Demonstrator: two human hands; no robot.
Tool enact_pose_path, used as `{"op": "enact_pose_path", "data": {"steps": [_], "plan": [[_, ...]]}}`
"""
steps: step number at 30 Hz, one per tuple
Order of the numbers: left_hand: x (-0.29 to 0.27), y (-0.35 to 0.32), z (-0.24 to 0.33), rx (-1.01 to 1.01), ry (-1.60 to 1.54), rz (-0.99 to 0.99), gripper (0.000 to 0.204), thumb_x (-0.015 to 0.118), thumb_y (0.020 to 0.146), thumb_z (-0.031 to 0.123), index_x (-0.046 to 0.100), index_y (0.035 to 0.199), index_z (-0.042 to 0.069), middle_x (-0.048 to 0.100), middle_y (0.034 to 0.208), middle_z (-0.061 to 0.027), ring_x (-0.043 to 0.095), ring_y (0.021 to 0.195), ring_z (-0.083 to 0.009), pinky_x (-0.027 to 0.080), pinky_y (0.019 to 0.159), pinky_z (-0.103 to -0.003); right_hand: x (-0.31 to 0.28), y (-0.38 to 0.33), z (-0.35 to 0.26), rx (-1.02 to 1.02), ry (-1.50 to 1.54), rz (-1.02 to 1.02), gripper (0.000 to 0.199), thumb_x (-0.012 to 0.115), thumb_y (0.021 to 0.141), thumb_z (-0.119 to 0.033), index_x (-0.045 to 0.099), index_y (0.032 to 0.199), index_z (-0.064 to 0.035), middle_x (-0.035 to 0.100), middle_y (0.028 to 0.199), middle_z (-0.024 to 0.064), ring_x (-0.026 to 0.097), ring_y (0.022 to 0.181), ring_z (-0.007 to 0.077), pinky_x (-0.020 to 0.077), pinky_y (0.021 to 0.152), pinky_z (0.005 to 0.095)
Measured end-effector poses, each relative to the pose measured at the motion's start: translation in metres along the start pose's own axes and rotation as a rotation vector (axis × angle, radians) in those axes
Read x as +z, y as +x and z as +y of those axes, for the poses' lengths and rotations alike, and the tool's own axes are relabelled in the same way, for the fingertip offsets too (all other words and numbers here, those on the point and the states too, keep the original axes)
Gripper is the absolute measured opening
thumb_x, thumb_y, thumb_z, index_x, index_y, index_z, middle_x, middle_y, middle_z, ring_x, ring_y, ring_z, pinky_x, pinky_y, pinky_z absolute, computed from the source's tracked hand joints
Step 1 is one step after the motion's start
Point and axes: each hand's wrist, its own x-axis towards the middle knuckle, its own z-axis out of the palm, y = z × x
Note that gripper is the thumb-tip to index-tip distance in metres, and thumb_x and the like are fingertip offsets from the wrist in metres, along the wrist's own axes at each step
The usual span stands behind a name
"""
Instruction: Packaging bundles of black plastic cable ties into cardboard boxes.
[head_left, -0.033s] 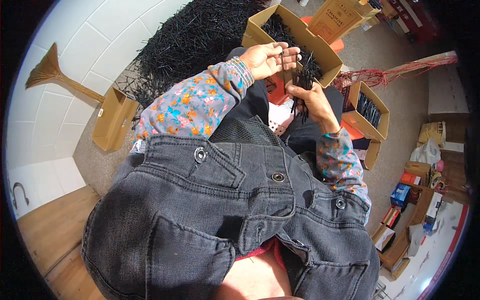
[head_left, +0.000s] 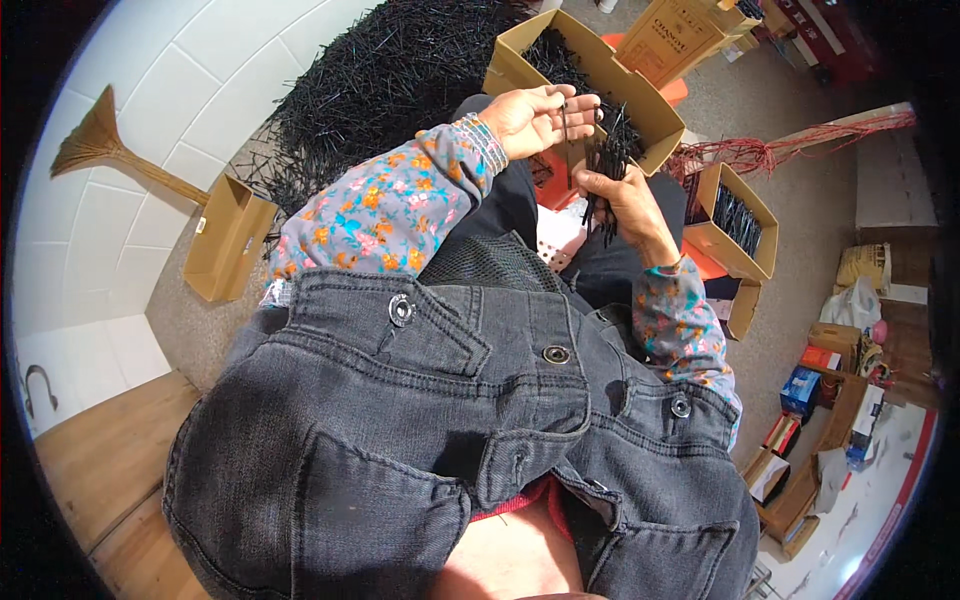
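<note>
A faded black denim vest (head_left: pixel 250 420) has metal buttons (head_left: pixel 557 354) and pockets (head_left: pixel 375 500); grey sleeves (head_left: pixel 365 205) bear orange, pink and blue flowers (head_left: pixel 320 236); trousers (head_left: pixel 512 200) are dark.

Your right hand (head_left: pixel 638 208) has its fingers largely covered by the bundle of black strips (head_left: pixel 606 165). Whether your left hand (head_left: pixel 545 118) pinches the thin dark strip (head_left: pixel 566 135) is too fine to tell. The top edge cuts off the strip pile (head_left: pixel 385 90); the lower edge crops your denim garment (head_left: pixel 390 400). Goods (head_left: pixel 800 390) at far right are too small to identify.
</note>
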Motion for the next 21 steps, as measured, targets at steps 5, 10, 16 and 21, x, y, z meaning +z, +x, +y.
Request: {"op": "enact_pose_path", "data": {"steps": [5, 10, 16, 21], "plan": [[0.003, -0.003, 0.003, -0.016, 0.007, 0.018, 0.019, 0.041, 0.092, 0.013, 0.053, 0.1, 0.0, 0.049, 0.123, -0.0208, 0.046, 0.116, -0.0342, 0.037, 0.099, -0.047, -0.001, -0.003, -0.004, -0.048, 0.092, 0.014, 0.012, 0.061, 0.081, -0.02, 0.059, 0.083, -0.008, 0.053, 0.065, -0.0044, 0.04, 0.047, 0.0028, 0.0317, 0.041, 0.0166], [0.013, -0.005, -0.003, -0.005, 0.121, 0.03, 0.016, 0.042, 0.092, 0.012, 0.053, 0.097, 0.002, 0.049, 0.123, -0.0192, 0.047, 0.115, -0.0336, 0.037, 0.099, -0.045, 0.004, -0.005, -0.008, 0.03, 0.169, -0.029, 0.012, 0.061, 0.082, -0.019, 0.059, 0.083, -0.0074, 0.053, 0.065, -0.0035, 0.041, 0.047, 0.0032, 0.031, 0.04, 0.0172], [0.017, -0.008, 0.003, -0.054, 0.151, -0.031, 0.009, 0.04, 0.091, 0.007, 0.049, 0.092, 0.005, 0.055, 0.114, -0.0211, 0.052, 0.108, -0.0364, 0.038, 0.098, -0.047, 0.0, -0.003, 0.003, -0.006, 0.239, -0.178, 0.019, 0.056, 0.085, -0.024, 0.056, 0.079, -0.0058, 0.052, 0.064, -0.0013, 0.041, 0.049, 0.0051, 0.0293, 0.04, 0.0175], [0.016, -0.008, 0.014, -0.157, 0.162, -0.077, 0.009, 0.043, 0.089, 0.005, 0.05, 0.095, 0.003, 0.056, 0.111, -0.0203, 0.054, 0.107, -0.0346, 0.041, 0.096, -0.044, -0.006, 0.001, 0.012, -0.032, 0.375, -0.326, 0.024, 0.052, 0.087, -0.028, 0.054, 0.08, -0.0053, 0.053, 0.066, 0.0005, 0.042, 0.049, 0.0067, 0.029, 0.04, 0.0175]]}}
